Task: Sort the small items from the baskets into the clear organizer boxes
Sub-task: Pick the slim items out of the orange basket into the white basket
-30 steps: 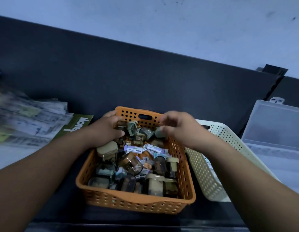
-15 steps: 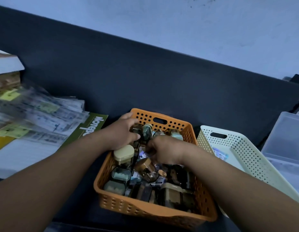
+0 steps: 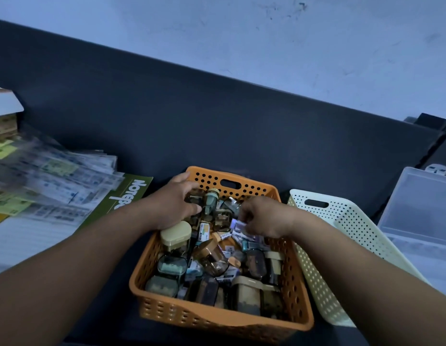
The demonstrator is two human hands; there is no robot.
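1. an orange perforated plastic basket (image 3: 217, 318), heaped with small jars and packets, is being searched by two bare hands.
2. the left hand (image 3: 174, 208) is being closed, fingers and thumb curled, round a small brown-tinted clear jar (image 3: 193, 199) at the basket's far left corner.
3. a small white labelled packet (image 3: 238, 227) is being pinched by the right hand (image 3: 264, 218).
4. a cream perforated plastic basket (image 3: 341, 226) is lying just to the right, and a clear plastic organizer box (image 3: 421, 208) is standing open beyond it.
5. picking seems to be in hand; next, each item is likely needing to be lifted clear and carried right to the box.
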